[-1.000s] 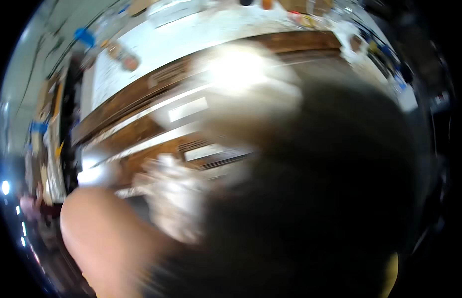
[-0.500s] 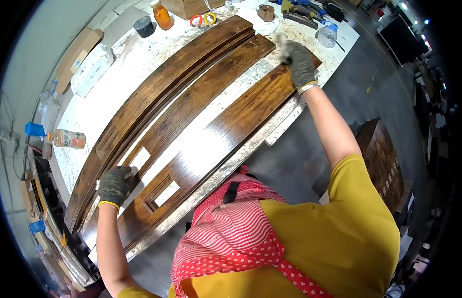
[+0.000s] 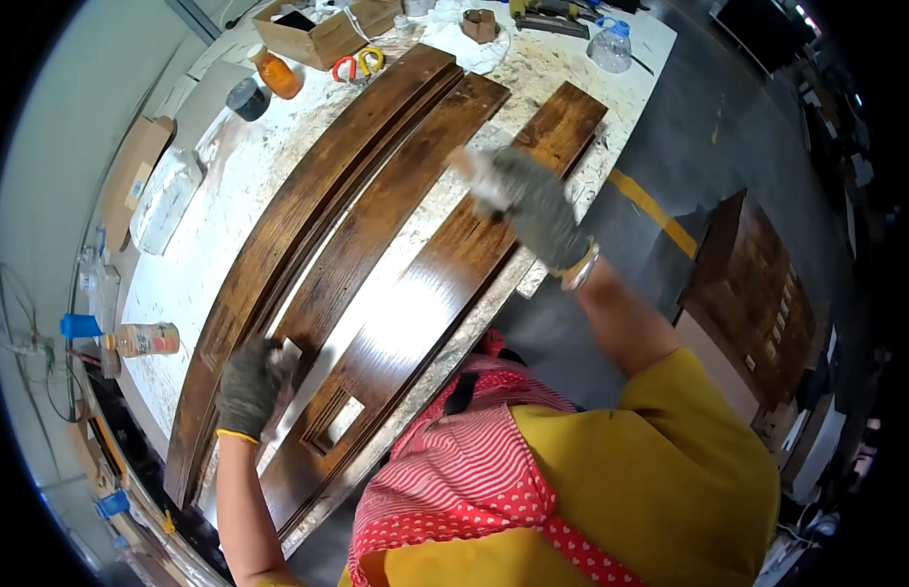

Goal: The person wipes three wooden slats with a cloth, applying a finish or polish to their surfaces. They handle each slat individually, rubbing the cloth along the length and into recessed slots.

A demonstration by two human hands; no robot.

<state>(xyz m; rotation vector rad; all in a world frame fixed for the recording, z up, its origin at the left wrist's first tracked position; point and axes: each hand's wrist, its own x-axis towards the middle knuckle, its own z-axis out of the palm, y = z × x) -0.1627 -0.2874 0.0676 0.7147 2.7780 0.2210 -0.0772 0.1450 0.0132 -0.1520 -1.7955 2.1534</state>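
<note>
Three long dark-brown wooden pieces lie slantwise on the white worktable. Farthest is a curved, grooved wooden piece (image 3: 308, 181); beside it lies a middle board (image 3: 386, 220) with a cut-out near its left end. The nearest board (image 3: 415, 303) has a rectangular slot by its left end. My right hand (image 3: 537, 201), in a grey glove, is over the nearest board, closed on a pale cloth-like wad (image 3: 488, 184) smeared by motion. My left hand (image 3: 249, 386), also gloved, rests at the middle board's cut-out, fingers curled around something greyish I cannot make out.
Along the table's far side are an amber bottle (image 3: 276, 74), a dark jar (image 3: 247, 100), red-and-yellow-handled scissors (image 3: 358, 67), a cardboard box (image 3: 322, 34) and a clear jug (image 3: 611, 49). A drink bottle (image 3: 146, 339) lies at left. Brown wooden panels (image 3: 748, 293) stand on the floor at right.
My right hand has moved from the nearest board's far end back along it, toward me and to the left. My left hand has shifted slightly at the cut-out. The whole view has shifted a little.
</note>
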